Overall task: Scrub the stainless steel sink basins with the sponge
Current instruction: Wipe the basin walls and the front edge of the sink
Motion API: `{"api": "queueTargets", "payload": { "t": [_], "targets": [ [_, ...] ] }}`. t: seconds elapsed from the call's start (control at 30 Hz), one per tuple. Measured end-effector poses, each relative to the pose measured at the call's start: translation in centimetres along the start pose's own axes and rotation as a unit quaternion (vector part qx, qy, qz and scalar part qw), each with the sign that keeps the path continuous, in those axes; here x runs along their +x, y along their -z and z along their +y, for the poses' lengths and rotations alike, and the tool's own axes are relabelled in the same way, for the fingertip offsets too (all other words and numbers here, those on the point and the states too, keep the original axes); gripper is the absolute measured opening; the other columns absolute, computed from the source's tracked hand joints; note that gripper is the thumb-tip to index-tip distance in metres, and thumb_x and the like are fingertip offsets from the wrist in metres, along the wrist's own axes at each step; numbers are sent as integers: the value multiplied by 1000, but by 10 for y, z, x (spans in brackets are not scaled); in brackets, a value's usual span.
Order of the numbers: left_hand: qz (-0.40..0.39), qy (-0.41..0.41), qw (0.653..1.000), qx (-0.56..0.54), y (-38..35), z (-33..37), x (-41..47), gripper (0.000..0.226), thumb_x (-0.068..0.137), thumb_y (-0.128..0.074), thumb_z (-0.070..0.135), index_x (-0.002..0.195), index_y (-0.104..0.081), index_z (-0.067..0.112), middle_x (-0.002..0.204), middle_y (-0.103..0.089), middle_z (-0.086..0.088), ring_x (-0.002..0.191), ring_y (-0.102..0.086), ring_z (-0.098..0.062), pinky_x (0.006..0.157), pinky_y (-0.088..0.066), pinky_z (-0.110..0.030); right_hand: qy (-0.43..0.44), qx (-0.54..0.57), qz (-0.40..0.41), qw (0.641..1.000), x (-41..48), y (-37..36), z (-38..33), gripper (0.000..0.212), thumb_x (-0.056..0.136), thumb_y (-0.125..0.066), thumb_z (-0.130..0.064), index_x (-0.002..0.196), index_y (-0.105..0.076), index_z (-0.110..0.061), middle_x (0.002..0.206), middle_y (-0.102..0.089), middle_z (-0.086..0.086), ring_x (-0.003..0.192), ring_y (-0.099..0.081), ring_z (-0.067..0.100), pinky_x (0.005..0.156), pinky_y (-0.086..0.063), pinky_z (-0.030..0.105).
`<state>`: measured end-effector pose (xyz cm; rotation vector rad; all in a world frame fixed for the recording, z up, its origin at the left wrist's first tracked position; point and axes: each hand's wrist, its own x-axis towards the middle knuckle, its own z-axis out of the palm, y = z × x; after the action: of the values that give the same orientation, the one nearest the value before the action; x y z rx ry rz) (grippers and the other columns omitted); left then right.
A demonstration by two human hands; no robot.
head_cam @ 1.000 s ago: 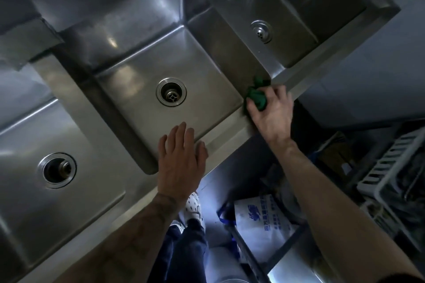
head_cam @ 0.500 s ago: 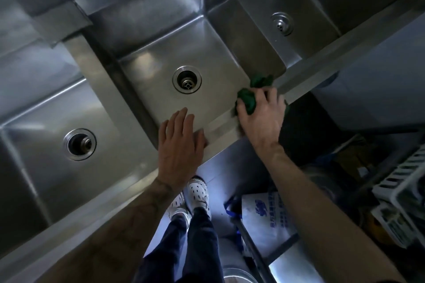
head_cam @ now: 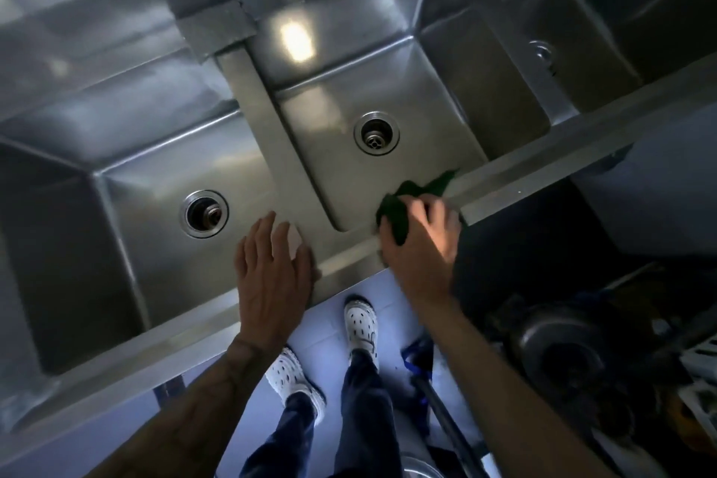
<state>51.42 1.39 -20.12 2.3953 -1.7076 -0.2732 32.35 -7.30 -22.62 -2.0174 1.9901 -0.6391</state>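
A stainless steel sink unit with three basins fills the view. The middle basin (head_cam: 388, 81) has a round drain (head_cam: 376, 133). My right hand (head_cam: 423, 244) grips a dark green sponge (head_cam: 403, 206) pressed on the front rim at the middle basin's near right corner; part of the sponge trails toward the right. My left hand (head_cam: 273, 268) lies flat, fingers spread, on the front rim where the divider (head_cam: 267, 136) between the left basin (head_cam: 128, 229) and the middle basin meets it. The right basin (head_cam: 516, 62) sits at the upper right.
The left basin's drain (head_cam: 204, 213) is open and dark. Below the front rim (head_cam: 543, 155) are my legs and white perforated shoes (head_cam: 361, 326) on a pale floor. Dark clutter, a round metal object (head_cam: 558, 345) and a white rack (head_cam: 702, 373) lie under the sink's right side.
My right hand has slid the sponge leftward along the front rim toward the middle basin's near corner. The view has shifted, so the left basin now shows more. My left hand stays on the rim.
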Motion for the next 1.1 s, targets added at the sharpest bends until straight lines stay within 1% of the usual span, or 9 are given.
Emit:
{"api": "queueTargets", "payload": {
  "t": [0.1, 0.17, 0.27, 0.37, 0.5, 0.63, 0.7, 0.93, 1.1],
  "targets": [
    [-9, 16, 1000, -4, 4, -20, -11, 43, 106, -48, 25, 137, -58, -3, 154, -50, -24, 141, -49, -45, 116, -39, -57, 106, 16, -71, 992, -59, -24, -55, 41, 92, -65, -45, 123, -66, -18, 124, -60, 9, 115, -52, 29, 100, -43, 45],
    [-24, 30, 999, -8, 8, -35, -17, 45, 106, -46, 28, 139, -57, -2, 156, -49, -23, 142, -49, -43, 116, -38, -57, 135, 12, -96, 986, -78, -34, -68, 42, 93, -63, -45, 124, -66, -17, 125, -60, 10, 115, -55, 31, 99, -44, 44],
    [-39, 43, 998, 2, 12, -55, -22, 48, 107, -43, 31, 141, -57, 0, 157, -48, -21, 143, -48, -42, 117, -37, -56, 117, -13, -86, 989, -81, -37, -73, 41, 93, -62, -45, 125, -66, -19, 131, -59, 10, 117, -55, 31, 99, -45, 43],
    [-51, 59, 997, -1, 8, -66, -25, 51, 107, -40, 34, 143, -55, 1, 158, -47, -21, 145, -46, -41, 119, -35, -54, 100, -34, -74, 992, -54, -50, -92, 40, 91, -63, -42, 124, -67, -19, 133, -59, 11, 112, -54, 32, 93, -47, 44],
    [-30, 38, 999, 1, -1, -71, -26, 43, 106, -47, 29, 140, -57, 3, 153, -52, -19, 138, -52, -38, 116, -40, -53, 40, 18, -77, 996, -6, -71, -125, 35, 90, -68, -37, 120, -68, -20, 127, -62, 6, 106, -54, 31, 89, -49, 42],
    [-20, 33, 999, 5, -7, -78, -26, 40, 104, -56, 25, 138, -59, 4, 150, -55, -18, 135, -54, -37, 114, -41, -52, 74, -9, -71, 995, -30, -66, -110, 37, 90, -68, -36, 123, -66, -21, 133, -59, 6, 111, -53, 29, 89, -46, 37],
    [-16, 30, 999, 8, -9, -79, -26, 40, 102, -57, 25, 136, -60, 4, 149, -57, -17, 135, -56, -37, 113, -42, -52, 78, -14, -71, 994, -33, -67, -108, 38, 90, -68, -36, 125, -66, -20, 134, -58, 7, 110, -53, 29, 88, -47, 39],
    [-20, 26, 999, 5, -14, -82, -25, 45, 103, -50, 31, 138, -60, 5, 150, -57, -16, 138, -55, -34, 113, -43, -52, 90, 14, -107, 990, 94, -121, -188, 40, 93, -62, -39, 126, -65, -16, 127, -55, 11, 109, -52, 36, 91, -40, 38],
    [-11, 22, 1000, 3, -14, -82, -24, 44, 103, -49, 31, 136, -62, 5, 146, -60, -16, 135, -57, -34, 113, -43, -51, 94, 11, -74, 993, 64, -112, -173, 36, 92, -64, -37, 123, -66, -17, 128, -56, 7, 110, -53, 28, 87, -32, 27]
  ]
}}
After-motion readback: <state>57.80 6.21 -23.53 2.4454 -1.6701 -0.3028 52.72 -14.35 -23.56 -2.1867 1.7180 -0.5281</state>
